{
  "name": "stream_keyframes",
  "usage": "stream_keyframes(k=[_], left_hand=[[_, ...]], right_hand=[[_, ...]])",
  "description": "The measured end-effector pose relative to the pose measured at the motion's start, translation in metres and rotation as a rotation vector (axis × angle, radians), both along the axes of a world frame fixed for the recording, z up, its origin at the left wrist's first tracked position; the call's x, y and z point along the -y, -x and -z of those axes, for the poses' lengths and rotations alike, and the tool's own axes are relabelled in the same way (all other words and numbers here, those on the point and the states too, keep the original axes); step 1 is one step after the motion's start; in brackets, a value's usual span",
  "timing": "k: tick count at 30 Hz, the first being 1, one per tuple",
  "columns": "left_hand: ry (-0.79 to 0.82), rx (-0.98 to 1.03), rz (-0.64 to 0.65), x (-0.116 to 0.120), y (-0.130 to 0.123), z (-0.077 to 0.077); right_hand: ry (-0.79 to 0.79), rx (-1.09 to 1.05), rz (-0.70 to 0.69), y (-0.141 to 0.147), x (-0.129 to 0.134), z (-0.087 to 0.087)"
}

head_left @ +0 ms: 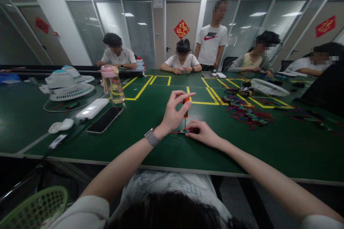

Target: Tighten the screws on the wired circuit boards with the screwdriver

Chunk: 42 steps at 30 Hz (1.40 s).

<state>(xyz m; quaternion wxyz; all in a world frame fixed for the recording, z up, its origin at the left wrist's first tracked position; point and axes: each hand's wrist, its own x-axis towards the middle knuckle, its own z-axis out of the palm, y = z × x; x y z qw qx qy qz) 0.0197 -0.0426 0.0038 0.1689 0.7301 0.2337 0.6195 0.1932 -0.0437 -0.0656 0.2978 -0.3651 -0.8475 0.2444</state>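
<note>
My left hand (174, 113) is raised above the table, its thumb and fingers closed around the handle of a screwdriver (186, 114). The handle is orange and black, and the thin shaft points straight down. Its tip meets a small green circuit board (183, 132) with a red wire on its left side. Low on the table, my right hand (202, 134) pinches the board's right end, and its fingers partly cover the board. Something dark shows under those fingers, too hidden to name.
A pile of wired circuit boards (245, 111) lies to the right, near a white fan grille (270, 87). At left are a phone (105, 120), a white power bank (92, 108), a pink-lidded bottle (114, 86) and white fans (63, 84). Several people sit or stand beyond the green table (150, 150).
</note>
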Motion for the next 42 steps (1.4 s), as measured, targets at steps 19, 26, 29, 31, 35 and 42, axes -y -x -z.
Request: stream_keyframes(k=[19, 26, 29, 31, 35, 42], left_hand=[[0.176, 0.077, 0.190, -0.0038, -0.0021, 0.0034], [0.167, 0.079, 0.149, -0.0016, -0.0039, 0.0061], [0.073, 0.028, 0.020, -0.0005, -0.0020, 0.0047], [0.057, 0.019, -0.006, -0.0006, -0.0008, 0.0040], [0.125, 0.027, 0.114, -0.0015, -0.0008, 0.0043], [0.104, 0.044, 0.042, 0.0004, -0.0018, 0.0048]], right_hand=[[0.005, -0.002, 0.007, 0.0014, 0.0016, -0.0022], [0.000, -0.015, 0.001, 0.0024, 0.0017, -0.0006], [-0.009, -0.013, 0.004, 0.0025, 0.0014, -0.0005], [-0.010, -0.011, 0.006, 0.0025, 0.0012, -0.0004], [-0.006, -0.014, 0.003, 0.0023, 0.0003, 0.0009], [-0.008, 0.002, 0.012, 0.0025, -0.0001, 0.0017]])
